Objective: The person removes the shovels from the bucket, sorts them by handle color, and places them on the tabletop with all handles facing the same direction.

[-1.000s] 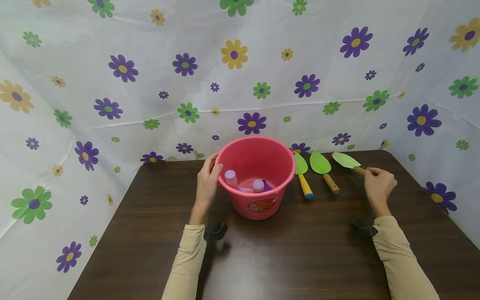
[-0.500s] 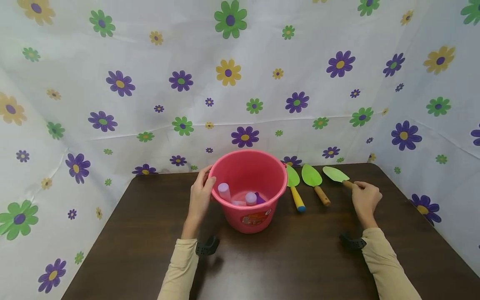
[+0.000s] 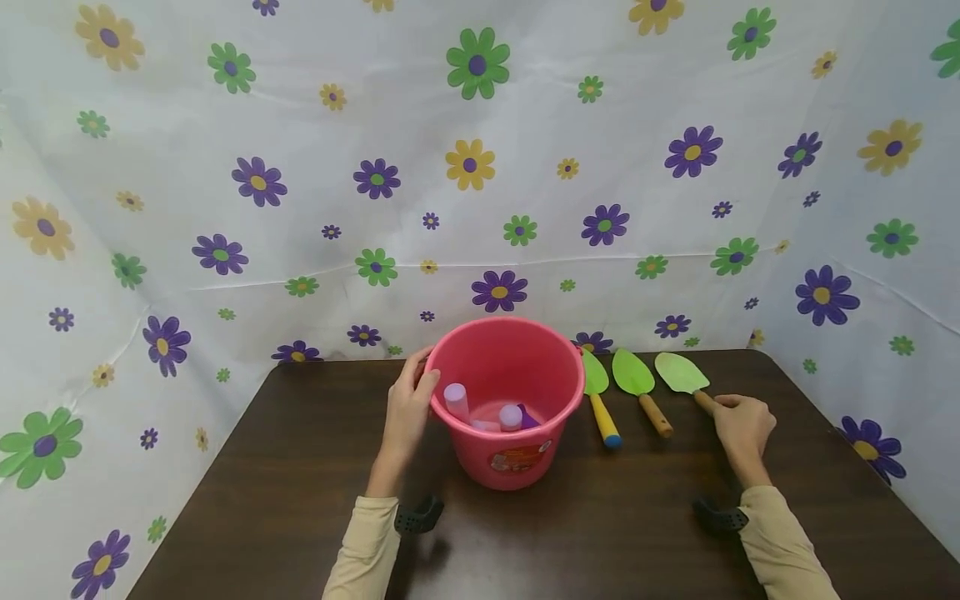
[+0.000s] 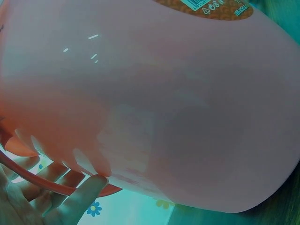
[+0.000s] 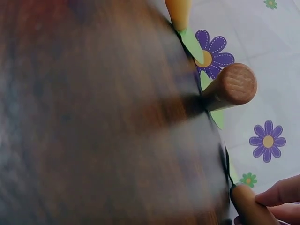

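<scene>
A pink bucket [image 3: 502,458] stands upright on the table with its rim facing up. Inside it are a pale purple-capped piece [image 3: 455,400], a second round-topped one [image 3: 511,417] and a dark purple piece [image 3: 528,417]. My left hand [image 3: 407,408] rests on the bucket's left side near the rim; in the left wrist view its thumb [image 4: 89,194] touches the outer wall beside the red bail handle [image 4: 56,186]. My right hand [image 3: 742,427] pinches the wooden handle of the rightmost green-bladed trowel [image 3: 681,372], which lies on the table.
Left of the held trowel lie another wooden-handled green trowel [image 3: 633,373] and one with a yellow, blue-tipped handle [image 3: 603,417], its blade partly behind the bucket. The dark wooden table [image 3: 300,467] backs onto a white flower-print sheet [image 3: 337,142].
My right hand has turned the trowel slightly, so its handle points more toward me, and has come a little leftward. The head view has tilted up. My left hand stays on the bucket.
</scene>
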